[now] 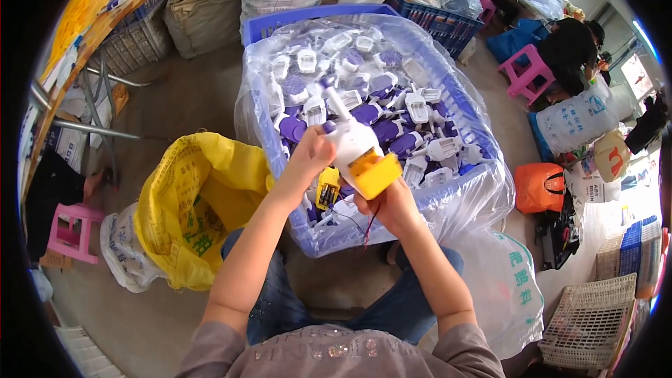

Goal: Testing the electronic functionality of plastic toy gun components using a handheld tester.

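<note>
Left hand (308, 161) closed on the upper side of a white plastic housing (352, 141); right hand (389, 204) gripping from beneath, beside its yellow block (376, 175). Thin wires (364, 227) dangling below. Behind, blue crate (448, 91) heaped with white-and-purple parts. Yellow sack (189, 203) at left.

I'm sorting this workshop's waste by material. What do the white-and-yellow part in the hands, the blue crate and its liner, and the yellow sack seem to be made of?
The part: looks like moulded hard plastic, smooth, slightly glossy, with thin wires hanging below. Blue crate: rigid plastic with a slotted wall. Liner: thin clear plastic film, crinkled and shiny. Yellow sack: probably woven plastic, matte and creased; the weave is too small to confirm.
</note>
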Motion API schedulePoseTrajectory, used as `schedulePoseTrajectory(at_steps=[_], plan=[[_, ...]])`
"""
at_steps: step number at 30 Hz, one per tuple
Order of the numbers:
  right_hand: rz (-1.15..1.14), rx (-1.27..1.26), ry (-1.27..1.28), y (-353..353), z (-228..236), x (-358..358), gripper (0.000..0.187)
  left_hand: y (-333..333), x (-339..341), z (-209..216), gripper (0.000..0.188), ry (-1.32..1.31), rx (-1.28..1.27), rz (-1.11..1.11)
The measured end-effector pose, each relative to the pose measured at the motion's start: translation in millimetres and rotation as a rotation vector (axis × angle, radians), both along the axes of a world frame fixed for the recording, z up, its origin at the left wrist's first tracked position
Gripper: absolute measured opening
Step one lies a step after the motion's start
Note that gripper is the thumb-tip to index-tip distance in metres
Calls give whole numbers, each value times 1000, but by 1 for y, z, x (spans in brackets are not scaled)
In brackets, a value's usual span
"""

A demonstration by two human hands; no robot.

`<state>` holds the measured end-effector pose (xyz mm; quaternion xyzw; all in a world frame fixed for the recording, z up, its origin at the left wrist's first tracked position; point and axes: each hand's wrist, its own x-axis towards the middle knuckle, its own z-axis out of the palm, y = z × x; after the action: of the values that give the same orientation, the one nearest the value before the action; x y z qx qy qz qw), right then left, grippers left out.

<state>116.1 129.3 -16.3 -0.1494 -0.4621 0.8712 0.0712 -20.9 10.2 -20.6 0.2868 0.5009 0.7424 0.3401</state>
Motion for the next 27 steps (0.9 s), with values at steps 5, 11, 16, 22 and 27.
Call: schedulePoseTrajectory(at_steps=[5,11,16,22,27], plan=[[158,-346,6,-26,-11,17,46,-1,24,11,73,-261,305,-371],[-408,439,113,-14,-28,27,55,12,15,-15,47,-371,-57,46],[-338,1326,278,-20,16,47,55,8,31,8,52,-324,-152,-61],[-383,1554,101,-18,12,97,45,31,71,-2,47,-383,-110,-182],[-1170,1610,79,-14,26,176,31,10,-15,-20,46,-532,31,-63]])
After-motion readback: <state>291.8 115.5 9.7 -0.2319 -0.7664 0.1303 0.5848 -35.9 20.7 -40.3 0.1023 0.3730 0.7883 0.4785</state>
